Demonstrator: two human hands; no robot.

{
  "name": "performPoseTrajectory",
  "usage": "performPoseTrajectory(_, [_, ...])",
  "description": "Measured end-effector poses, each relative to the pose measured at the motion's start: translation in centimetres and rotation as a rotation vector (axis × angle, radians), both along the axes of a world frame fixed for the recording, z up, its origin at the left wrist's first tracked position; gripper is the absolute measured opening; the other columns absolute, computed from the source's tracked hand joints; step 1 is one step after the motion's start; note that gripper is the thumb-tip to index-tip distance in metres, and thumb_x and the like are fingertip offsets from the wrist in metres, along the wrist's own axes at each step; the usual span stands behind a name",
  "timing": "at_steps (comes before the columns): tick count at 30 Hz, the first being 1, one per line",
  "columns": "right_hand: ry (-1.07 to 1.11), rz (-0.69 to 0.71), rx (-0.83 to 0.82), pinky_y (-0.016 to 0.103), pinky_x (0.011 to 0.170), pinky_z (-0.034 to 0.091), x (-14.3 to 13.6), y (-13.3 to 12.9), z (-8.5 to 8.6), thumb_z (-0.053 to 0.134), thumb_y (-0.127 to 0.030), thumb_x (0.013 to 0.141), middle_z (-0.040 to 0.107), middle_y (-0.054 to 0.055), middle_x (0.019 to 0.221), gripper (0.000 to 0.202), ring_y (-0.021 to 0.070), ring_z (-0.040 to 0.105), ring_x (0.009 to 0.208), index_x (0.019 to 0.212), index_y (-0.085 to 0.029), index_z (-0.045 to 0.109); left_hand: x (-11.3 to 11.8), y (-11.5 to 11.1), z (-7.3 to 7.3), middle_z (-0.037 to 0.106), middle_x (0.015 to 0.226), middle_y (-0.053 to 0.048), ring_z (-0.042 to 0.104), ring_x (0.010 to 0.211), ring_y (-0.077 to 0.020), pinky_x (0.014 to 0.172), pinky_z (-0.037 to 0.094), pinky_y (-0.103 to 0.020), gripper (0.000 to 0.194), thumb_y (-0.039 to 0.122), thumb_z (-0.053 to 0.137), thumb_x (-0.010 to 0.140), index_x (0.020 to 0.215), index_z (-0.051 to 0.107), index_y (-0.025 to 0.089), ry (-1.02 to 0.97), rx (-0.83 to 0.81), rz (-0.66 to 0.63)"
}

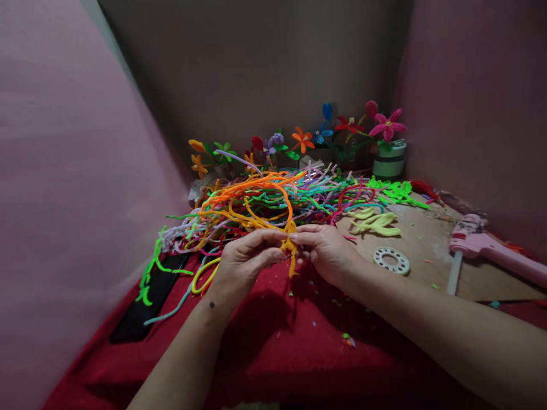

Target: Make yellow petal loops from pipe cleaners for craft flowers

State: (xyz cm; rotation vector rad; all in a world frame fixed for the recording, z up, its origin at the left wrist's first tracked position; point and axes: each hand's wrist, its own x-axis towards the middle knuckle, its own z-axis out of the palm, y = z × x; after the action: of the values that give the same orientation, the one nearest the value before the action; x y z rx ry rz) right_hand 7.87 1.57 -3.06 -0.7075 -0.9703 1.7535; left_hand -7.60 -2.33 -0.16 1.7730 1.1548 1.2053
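Between my two hands, above the red cloth (pixel 265 353), is a small yellow-orange pipe cleaner flower (pixel 289 245) with a short tail pointing down. My left hand (pixel 250 259) pinches its left side between thumb and fingers. From the right, my right hand (pixel 325 250) grips the same piece with its fingertips; some of those fingers are hidden behind it. Just beyond my hands lies a big tangled heap of pipe cleaners (pixel 256 191) in orange, purple, green, pink and other colours.
A pink glue gun (pixel 491 245) rests on a brown board (pixel 423 285) at right, near a white ring with holes (pixel 391 260) and pale green leaf shapes (pixel 380 224). A black phone (pixel 147 304) lies at left. Finished flowers (pixel 303 139) stand along the back wall.
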Motion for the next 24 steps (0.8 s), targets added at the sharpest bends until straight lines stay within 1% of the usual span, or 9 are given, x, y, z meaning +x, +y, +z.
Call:
performPoseTrajectory(2, [-0.037,-0.014,0.028,0.022,0.043,0.035,-0.1,-0.1,-0.1,0.063,-0.016,0.058,0.056,0.0,0.056,0.007,0.0076,0.046,0.045,0.063,-0.012,0.063,0.1,-0.1,0.0,0.062,0.073,0.0,0.055,0.066,-0.0117,0.063,0.044,-0.022,0.008,0.024,0.067,0.072,0.078,0.066,0.019,0.04,0.049,0.063])
performPoseTrajectory(4, [-0.079,-0.023,0.045,0.022,0.042,0.034,-0.1,-0.1,-0.1,0.061,-0.017,0.058,0.053,-0.002,0.051,0.006,0.0075,0.044,0.042,0.061,-0.012,0.063,0.2,-0.2,0.1,0.061,0.073,0.0,0.055,0.07,-0.0129,0.067,0.044,-0.023,0.006,0.023,0.064,0.074,0.073,0.063,0.018,0.133,0.142,0.071])
performPoseTrajectory(7, [-0.142,-0.043,0.077,0.022,0.041,0.032,-0.1,-0.2,0.0,0.058,-0.015,0.057,0.05,-0.003,0.047,0.003,0.0069,0.042,0.04,0.056,-0.013,0.06,0.2,-0.2,0.0,0.06,0.076,-0.002,0.055,0.073,-0.0134,0.069,0.042,-0.024,0.008,0.02,0.056,0.08,0.075,0.062,0.017,0.336,0.278,0.052])
performPoseTrajectory(10, [-0.209,-0.069,0.131,0.022,0.041,0.028,-0.2,-0.3,0.1,0.056,-0.014,0.058,0.047,-0.004,0.045,0.006,0.0065,0.039,0.04,0.052,-0.014,0.057,0.2,-0.1,-0.2,0.058,0.075,-0.003,0.054,0.071,-0.0126,0.066,0.041,-0.023,0.011,0.016,0.051,0.081,0.076,0.06,0.017,0.515,0.38,0.055])
performPoseTrajectory(13, [-0.311,-0.104,0.181,0.023,0.041,0.026,-0.1,-0.5,0.4,0.055,-0.014,0.059,0.045,-0.005,0.042,0.01,0.0069,0.037,0.04,0.049,-0.015,0.054,0.2,0.1,-0.6,0.056,0.073,-0.002,0.052,0.068,-0.0126,0.064,0.039,-0.024,0.01,0.013,0.049,0.079,0.074,0.057,0.017,0.65,0.436,0.068])
performPoseTrajectory(17, [-0.446,-0.14,0.237,0.023,0.045,0.027,0.0,-0.8,0.5,0.053,-0.015,0.061,0.047,-0.004,0.045,0.01,0.0076,0.038,0.044,0.051,-0.015,0.055,0.3,0.1,-0.9,0.055,0.074,-0.003,0.052,0.068,-0.0128,0.063,0.039,-0.023,0.01,0.013,0.047,0.079,0.074,0.055,0.018,0.772,0.449,0.067])
performPoseTrajectory(20, [-0.519,-0.152,0.269,0.023,0.046,0.027,0.0,-0.8,0.2,0.052,-0.017,0.061,0.047,-0.004,0.047,0.01,0.0082,0.039,0.045,0.052,-0.016,0.055,0.5,0.0,-1.2,0.054,0.074,-0.003,0.051,0.068,-0.0129,0.062,0.04,-0.023,0.012,0.015,0.044,0.081,0.074,0.054,0.017,0.872,0.503,0.069])
performPoseTrajectory(24, [-0.643,-0.184,0.33,0.023,0.046,0.027,-0.2,-0.5,-0.3,0.051,-0.018,0.063,0.046,-0.004,0.046,0.012,0.0089,0.039,0.045,0.051,-0.017,0.052,0.9,0.0,-1.8,0.055,0.074,-0.004,0.051,0.069,-0.0151,0.059,0.038,-0.025,0.016,0.016,0.042,0.083,0.072,0.053,0.017,1.06,0.596,0.133])
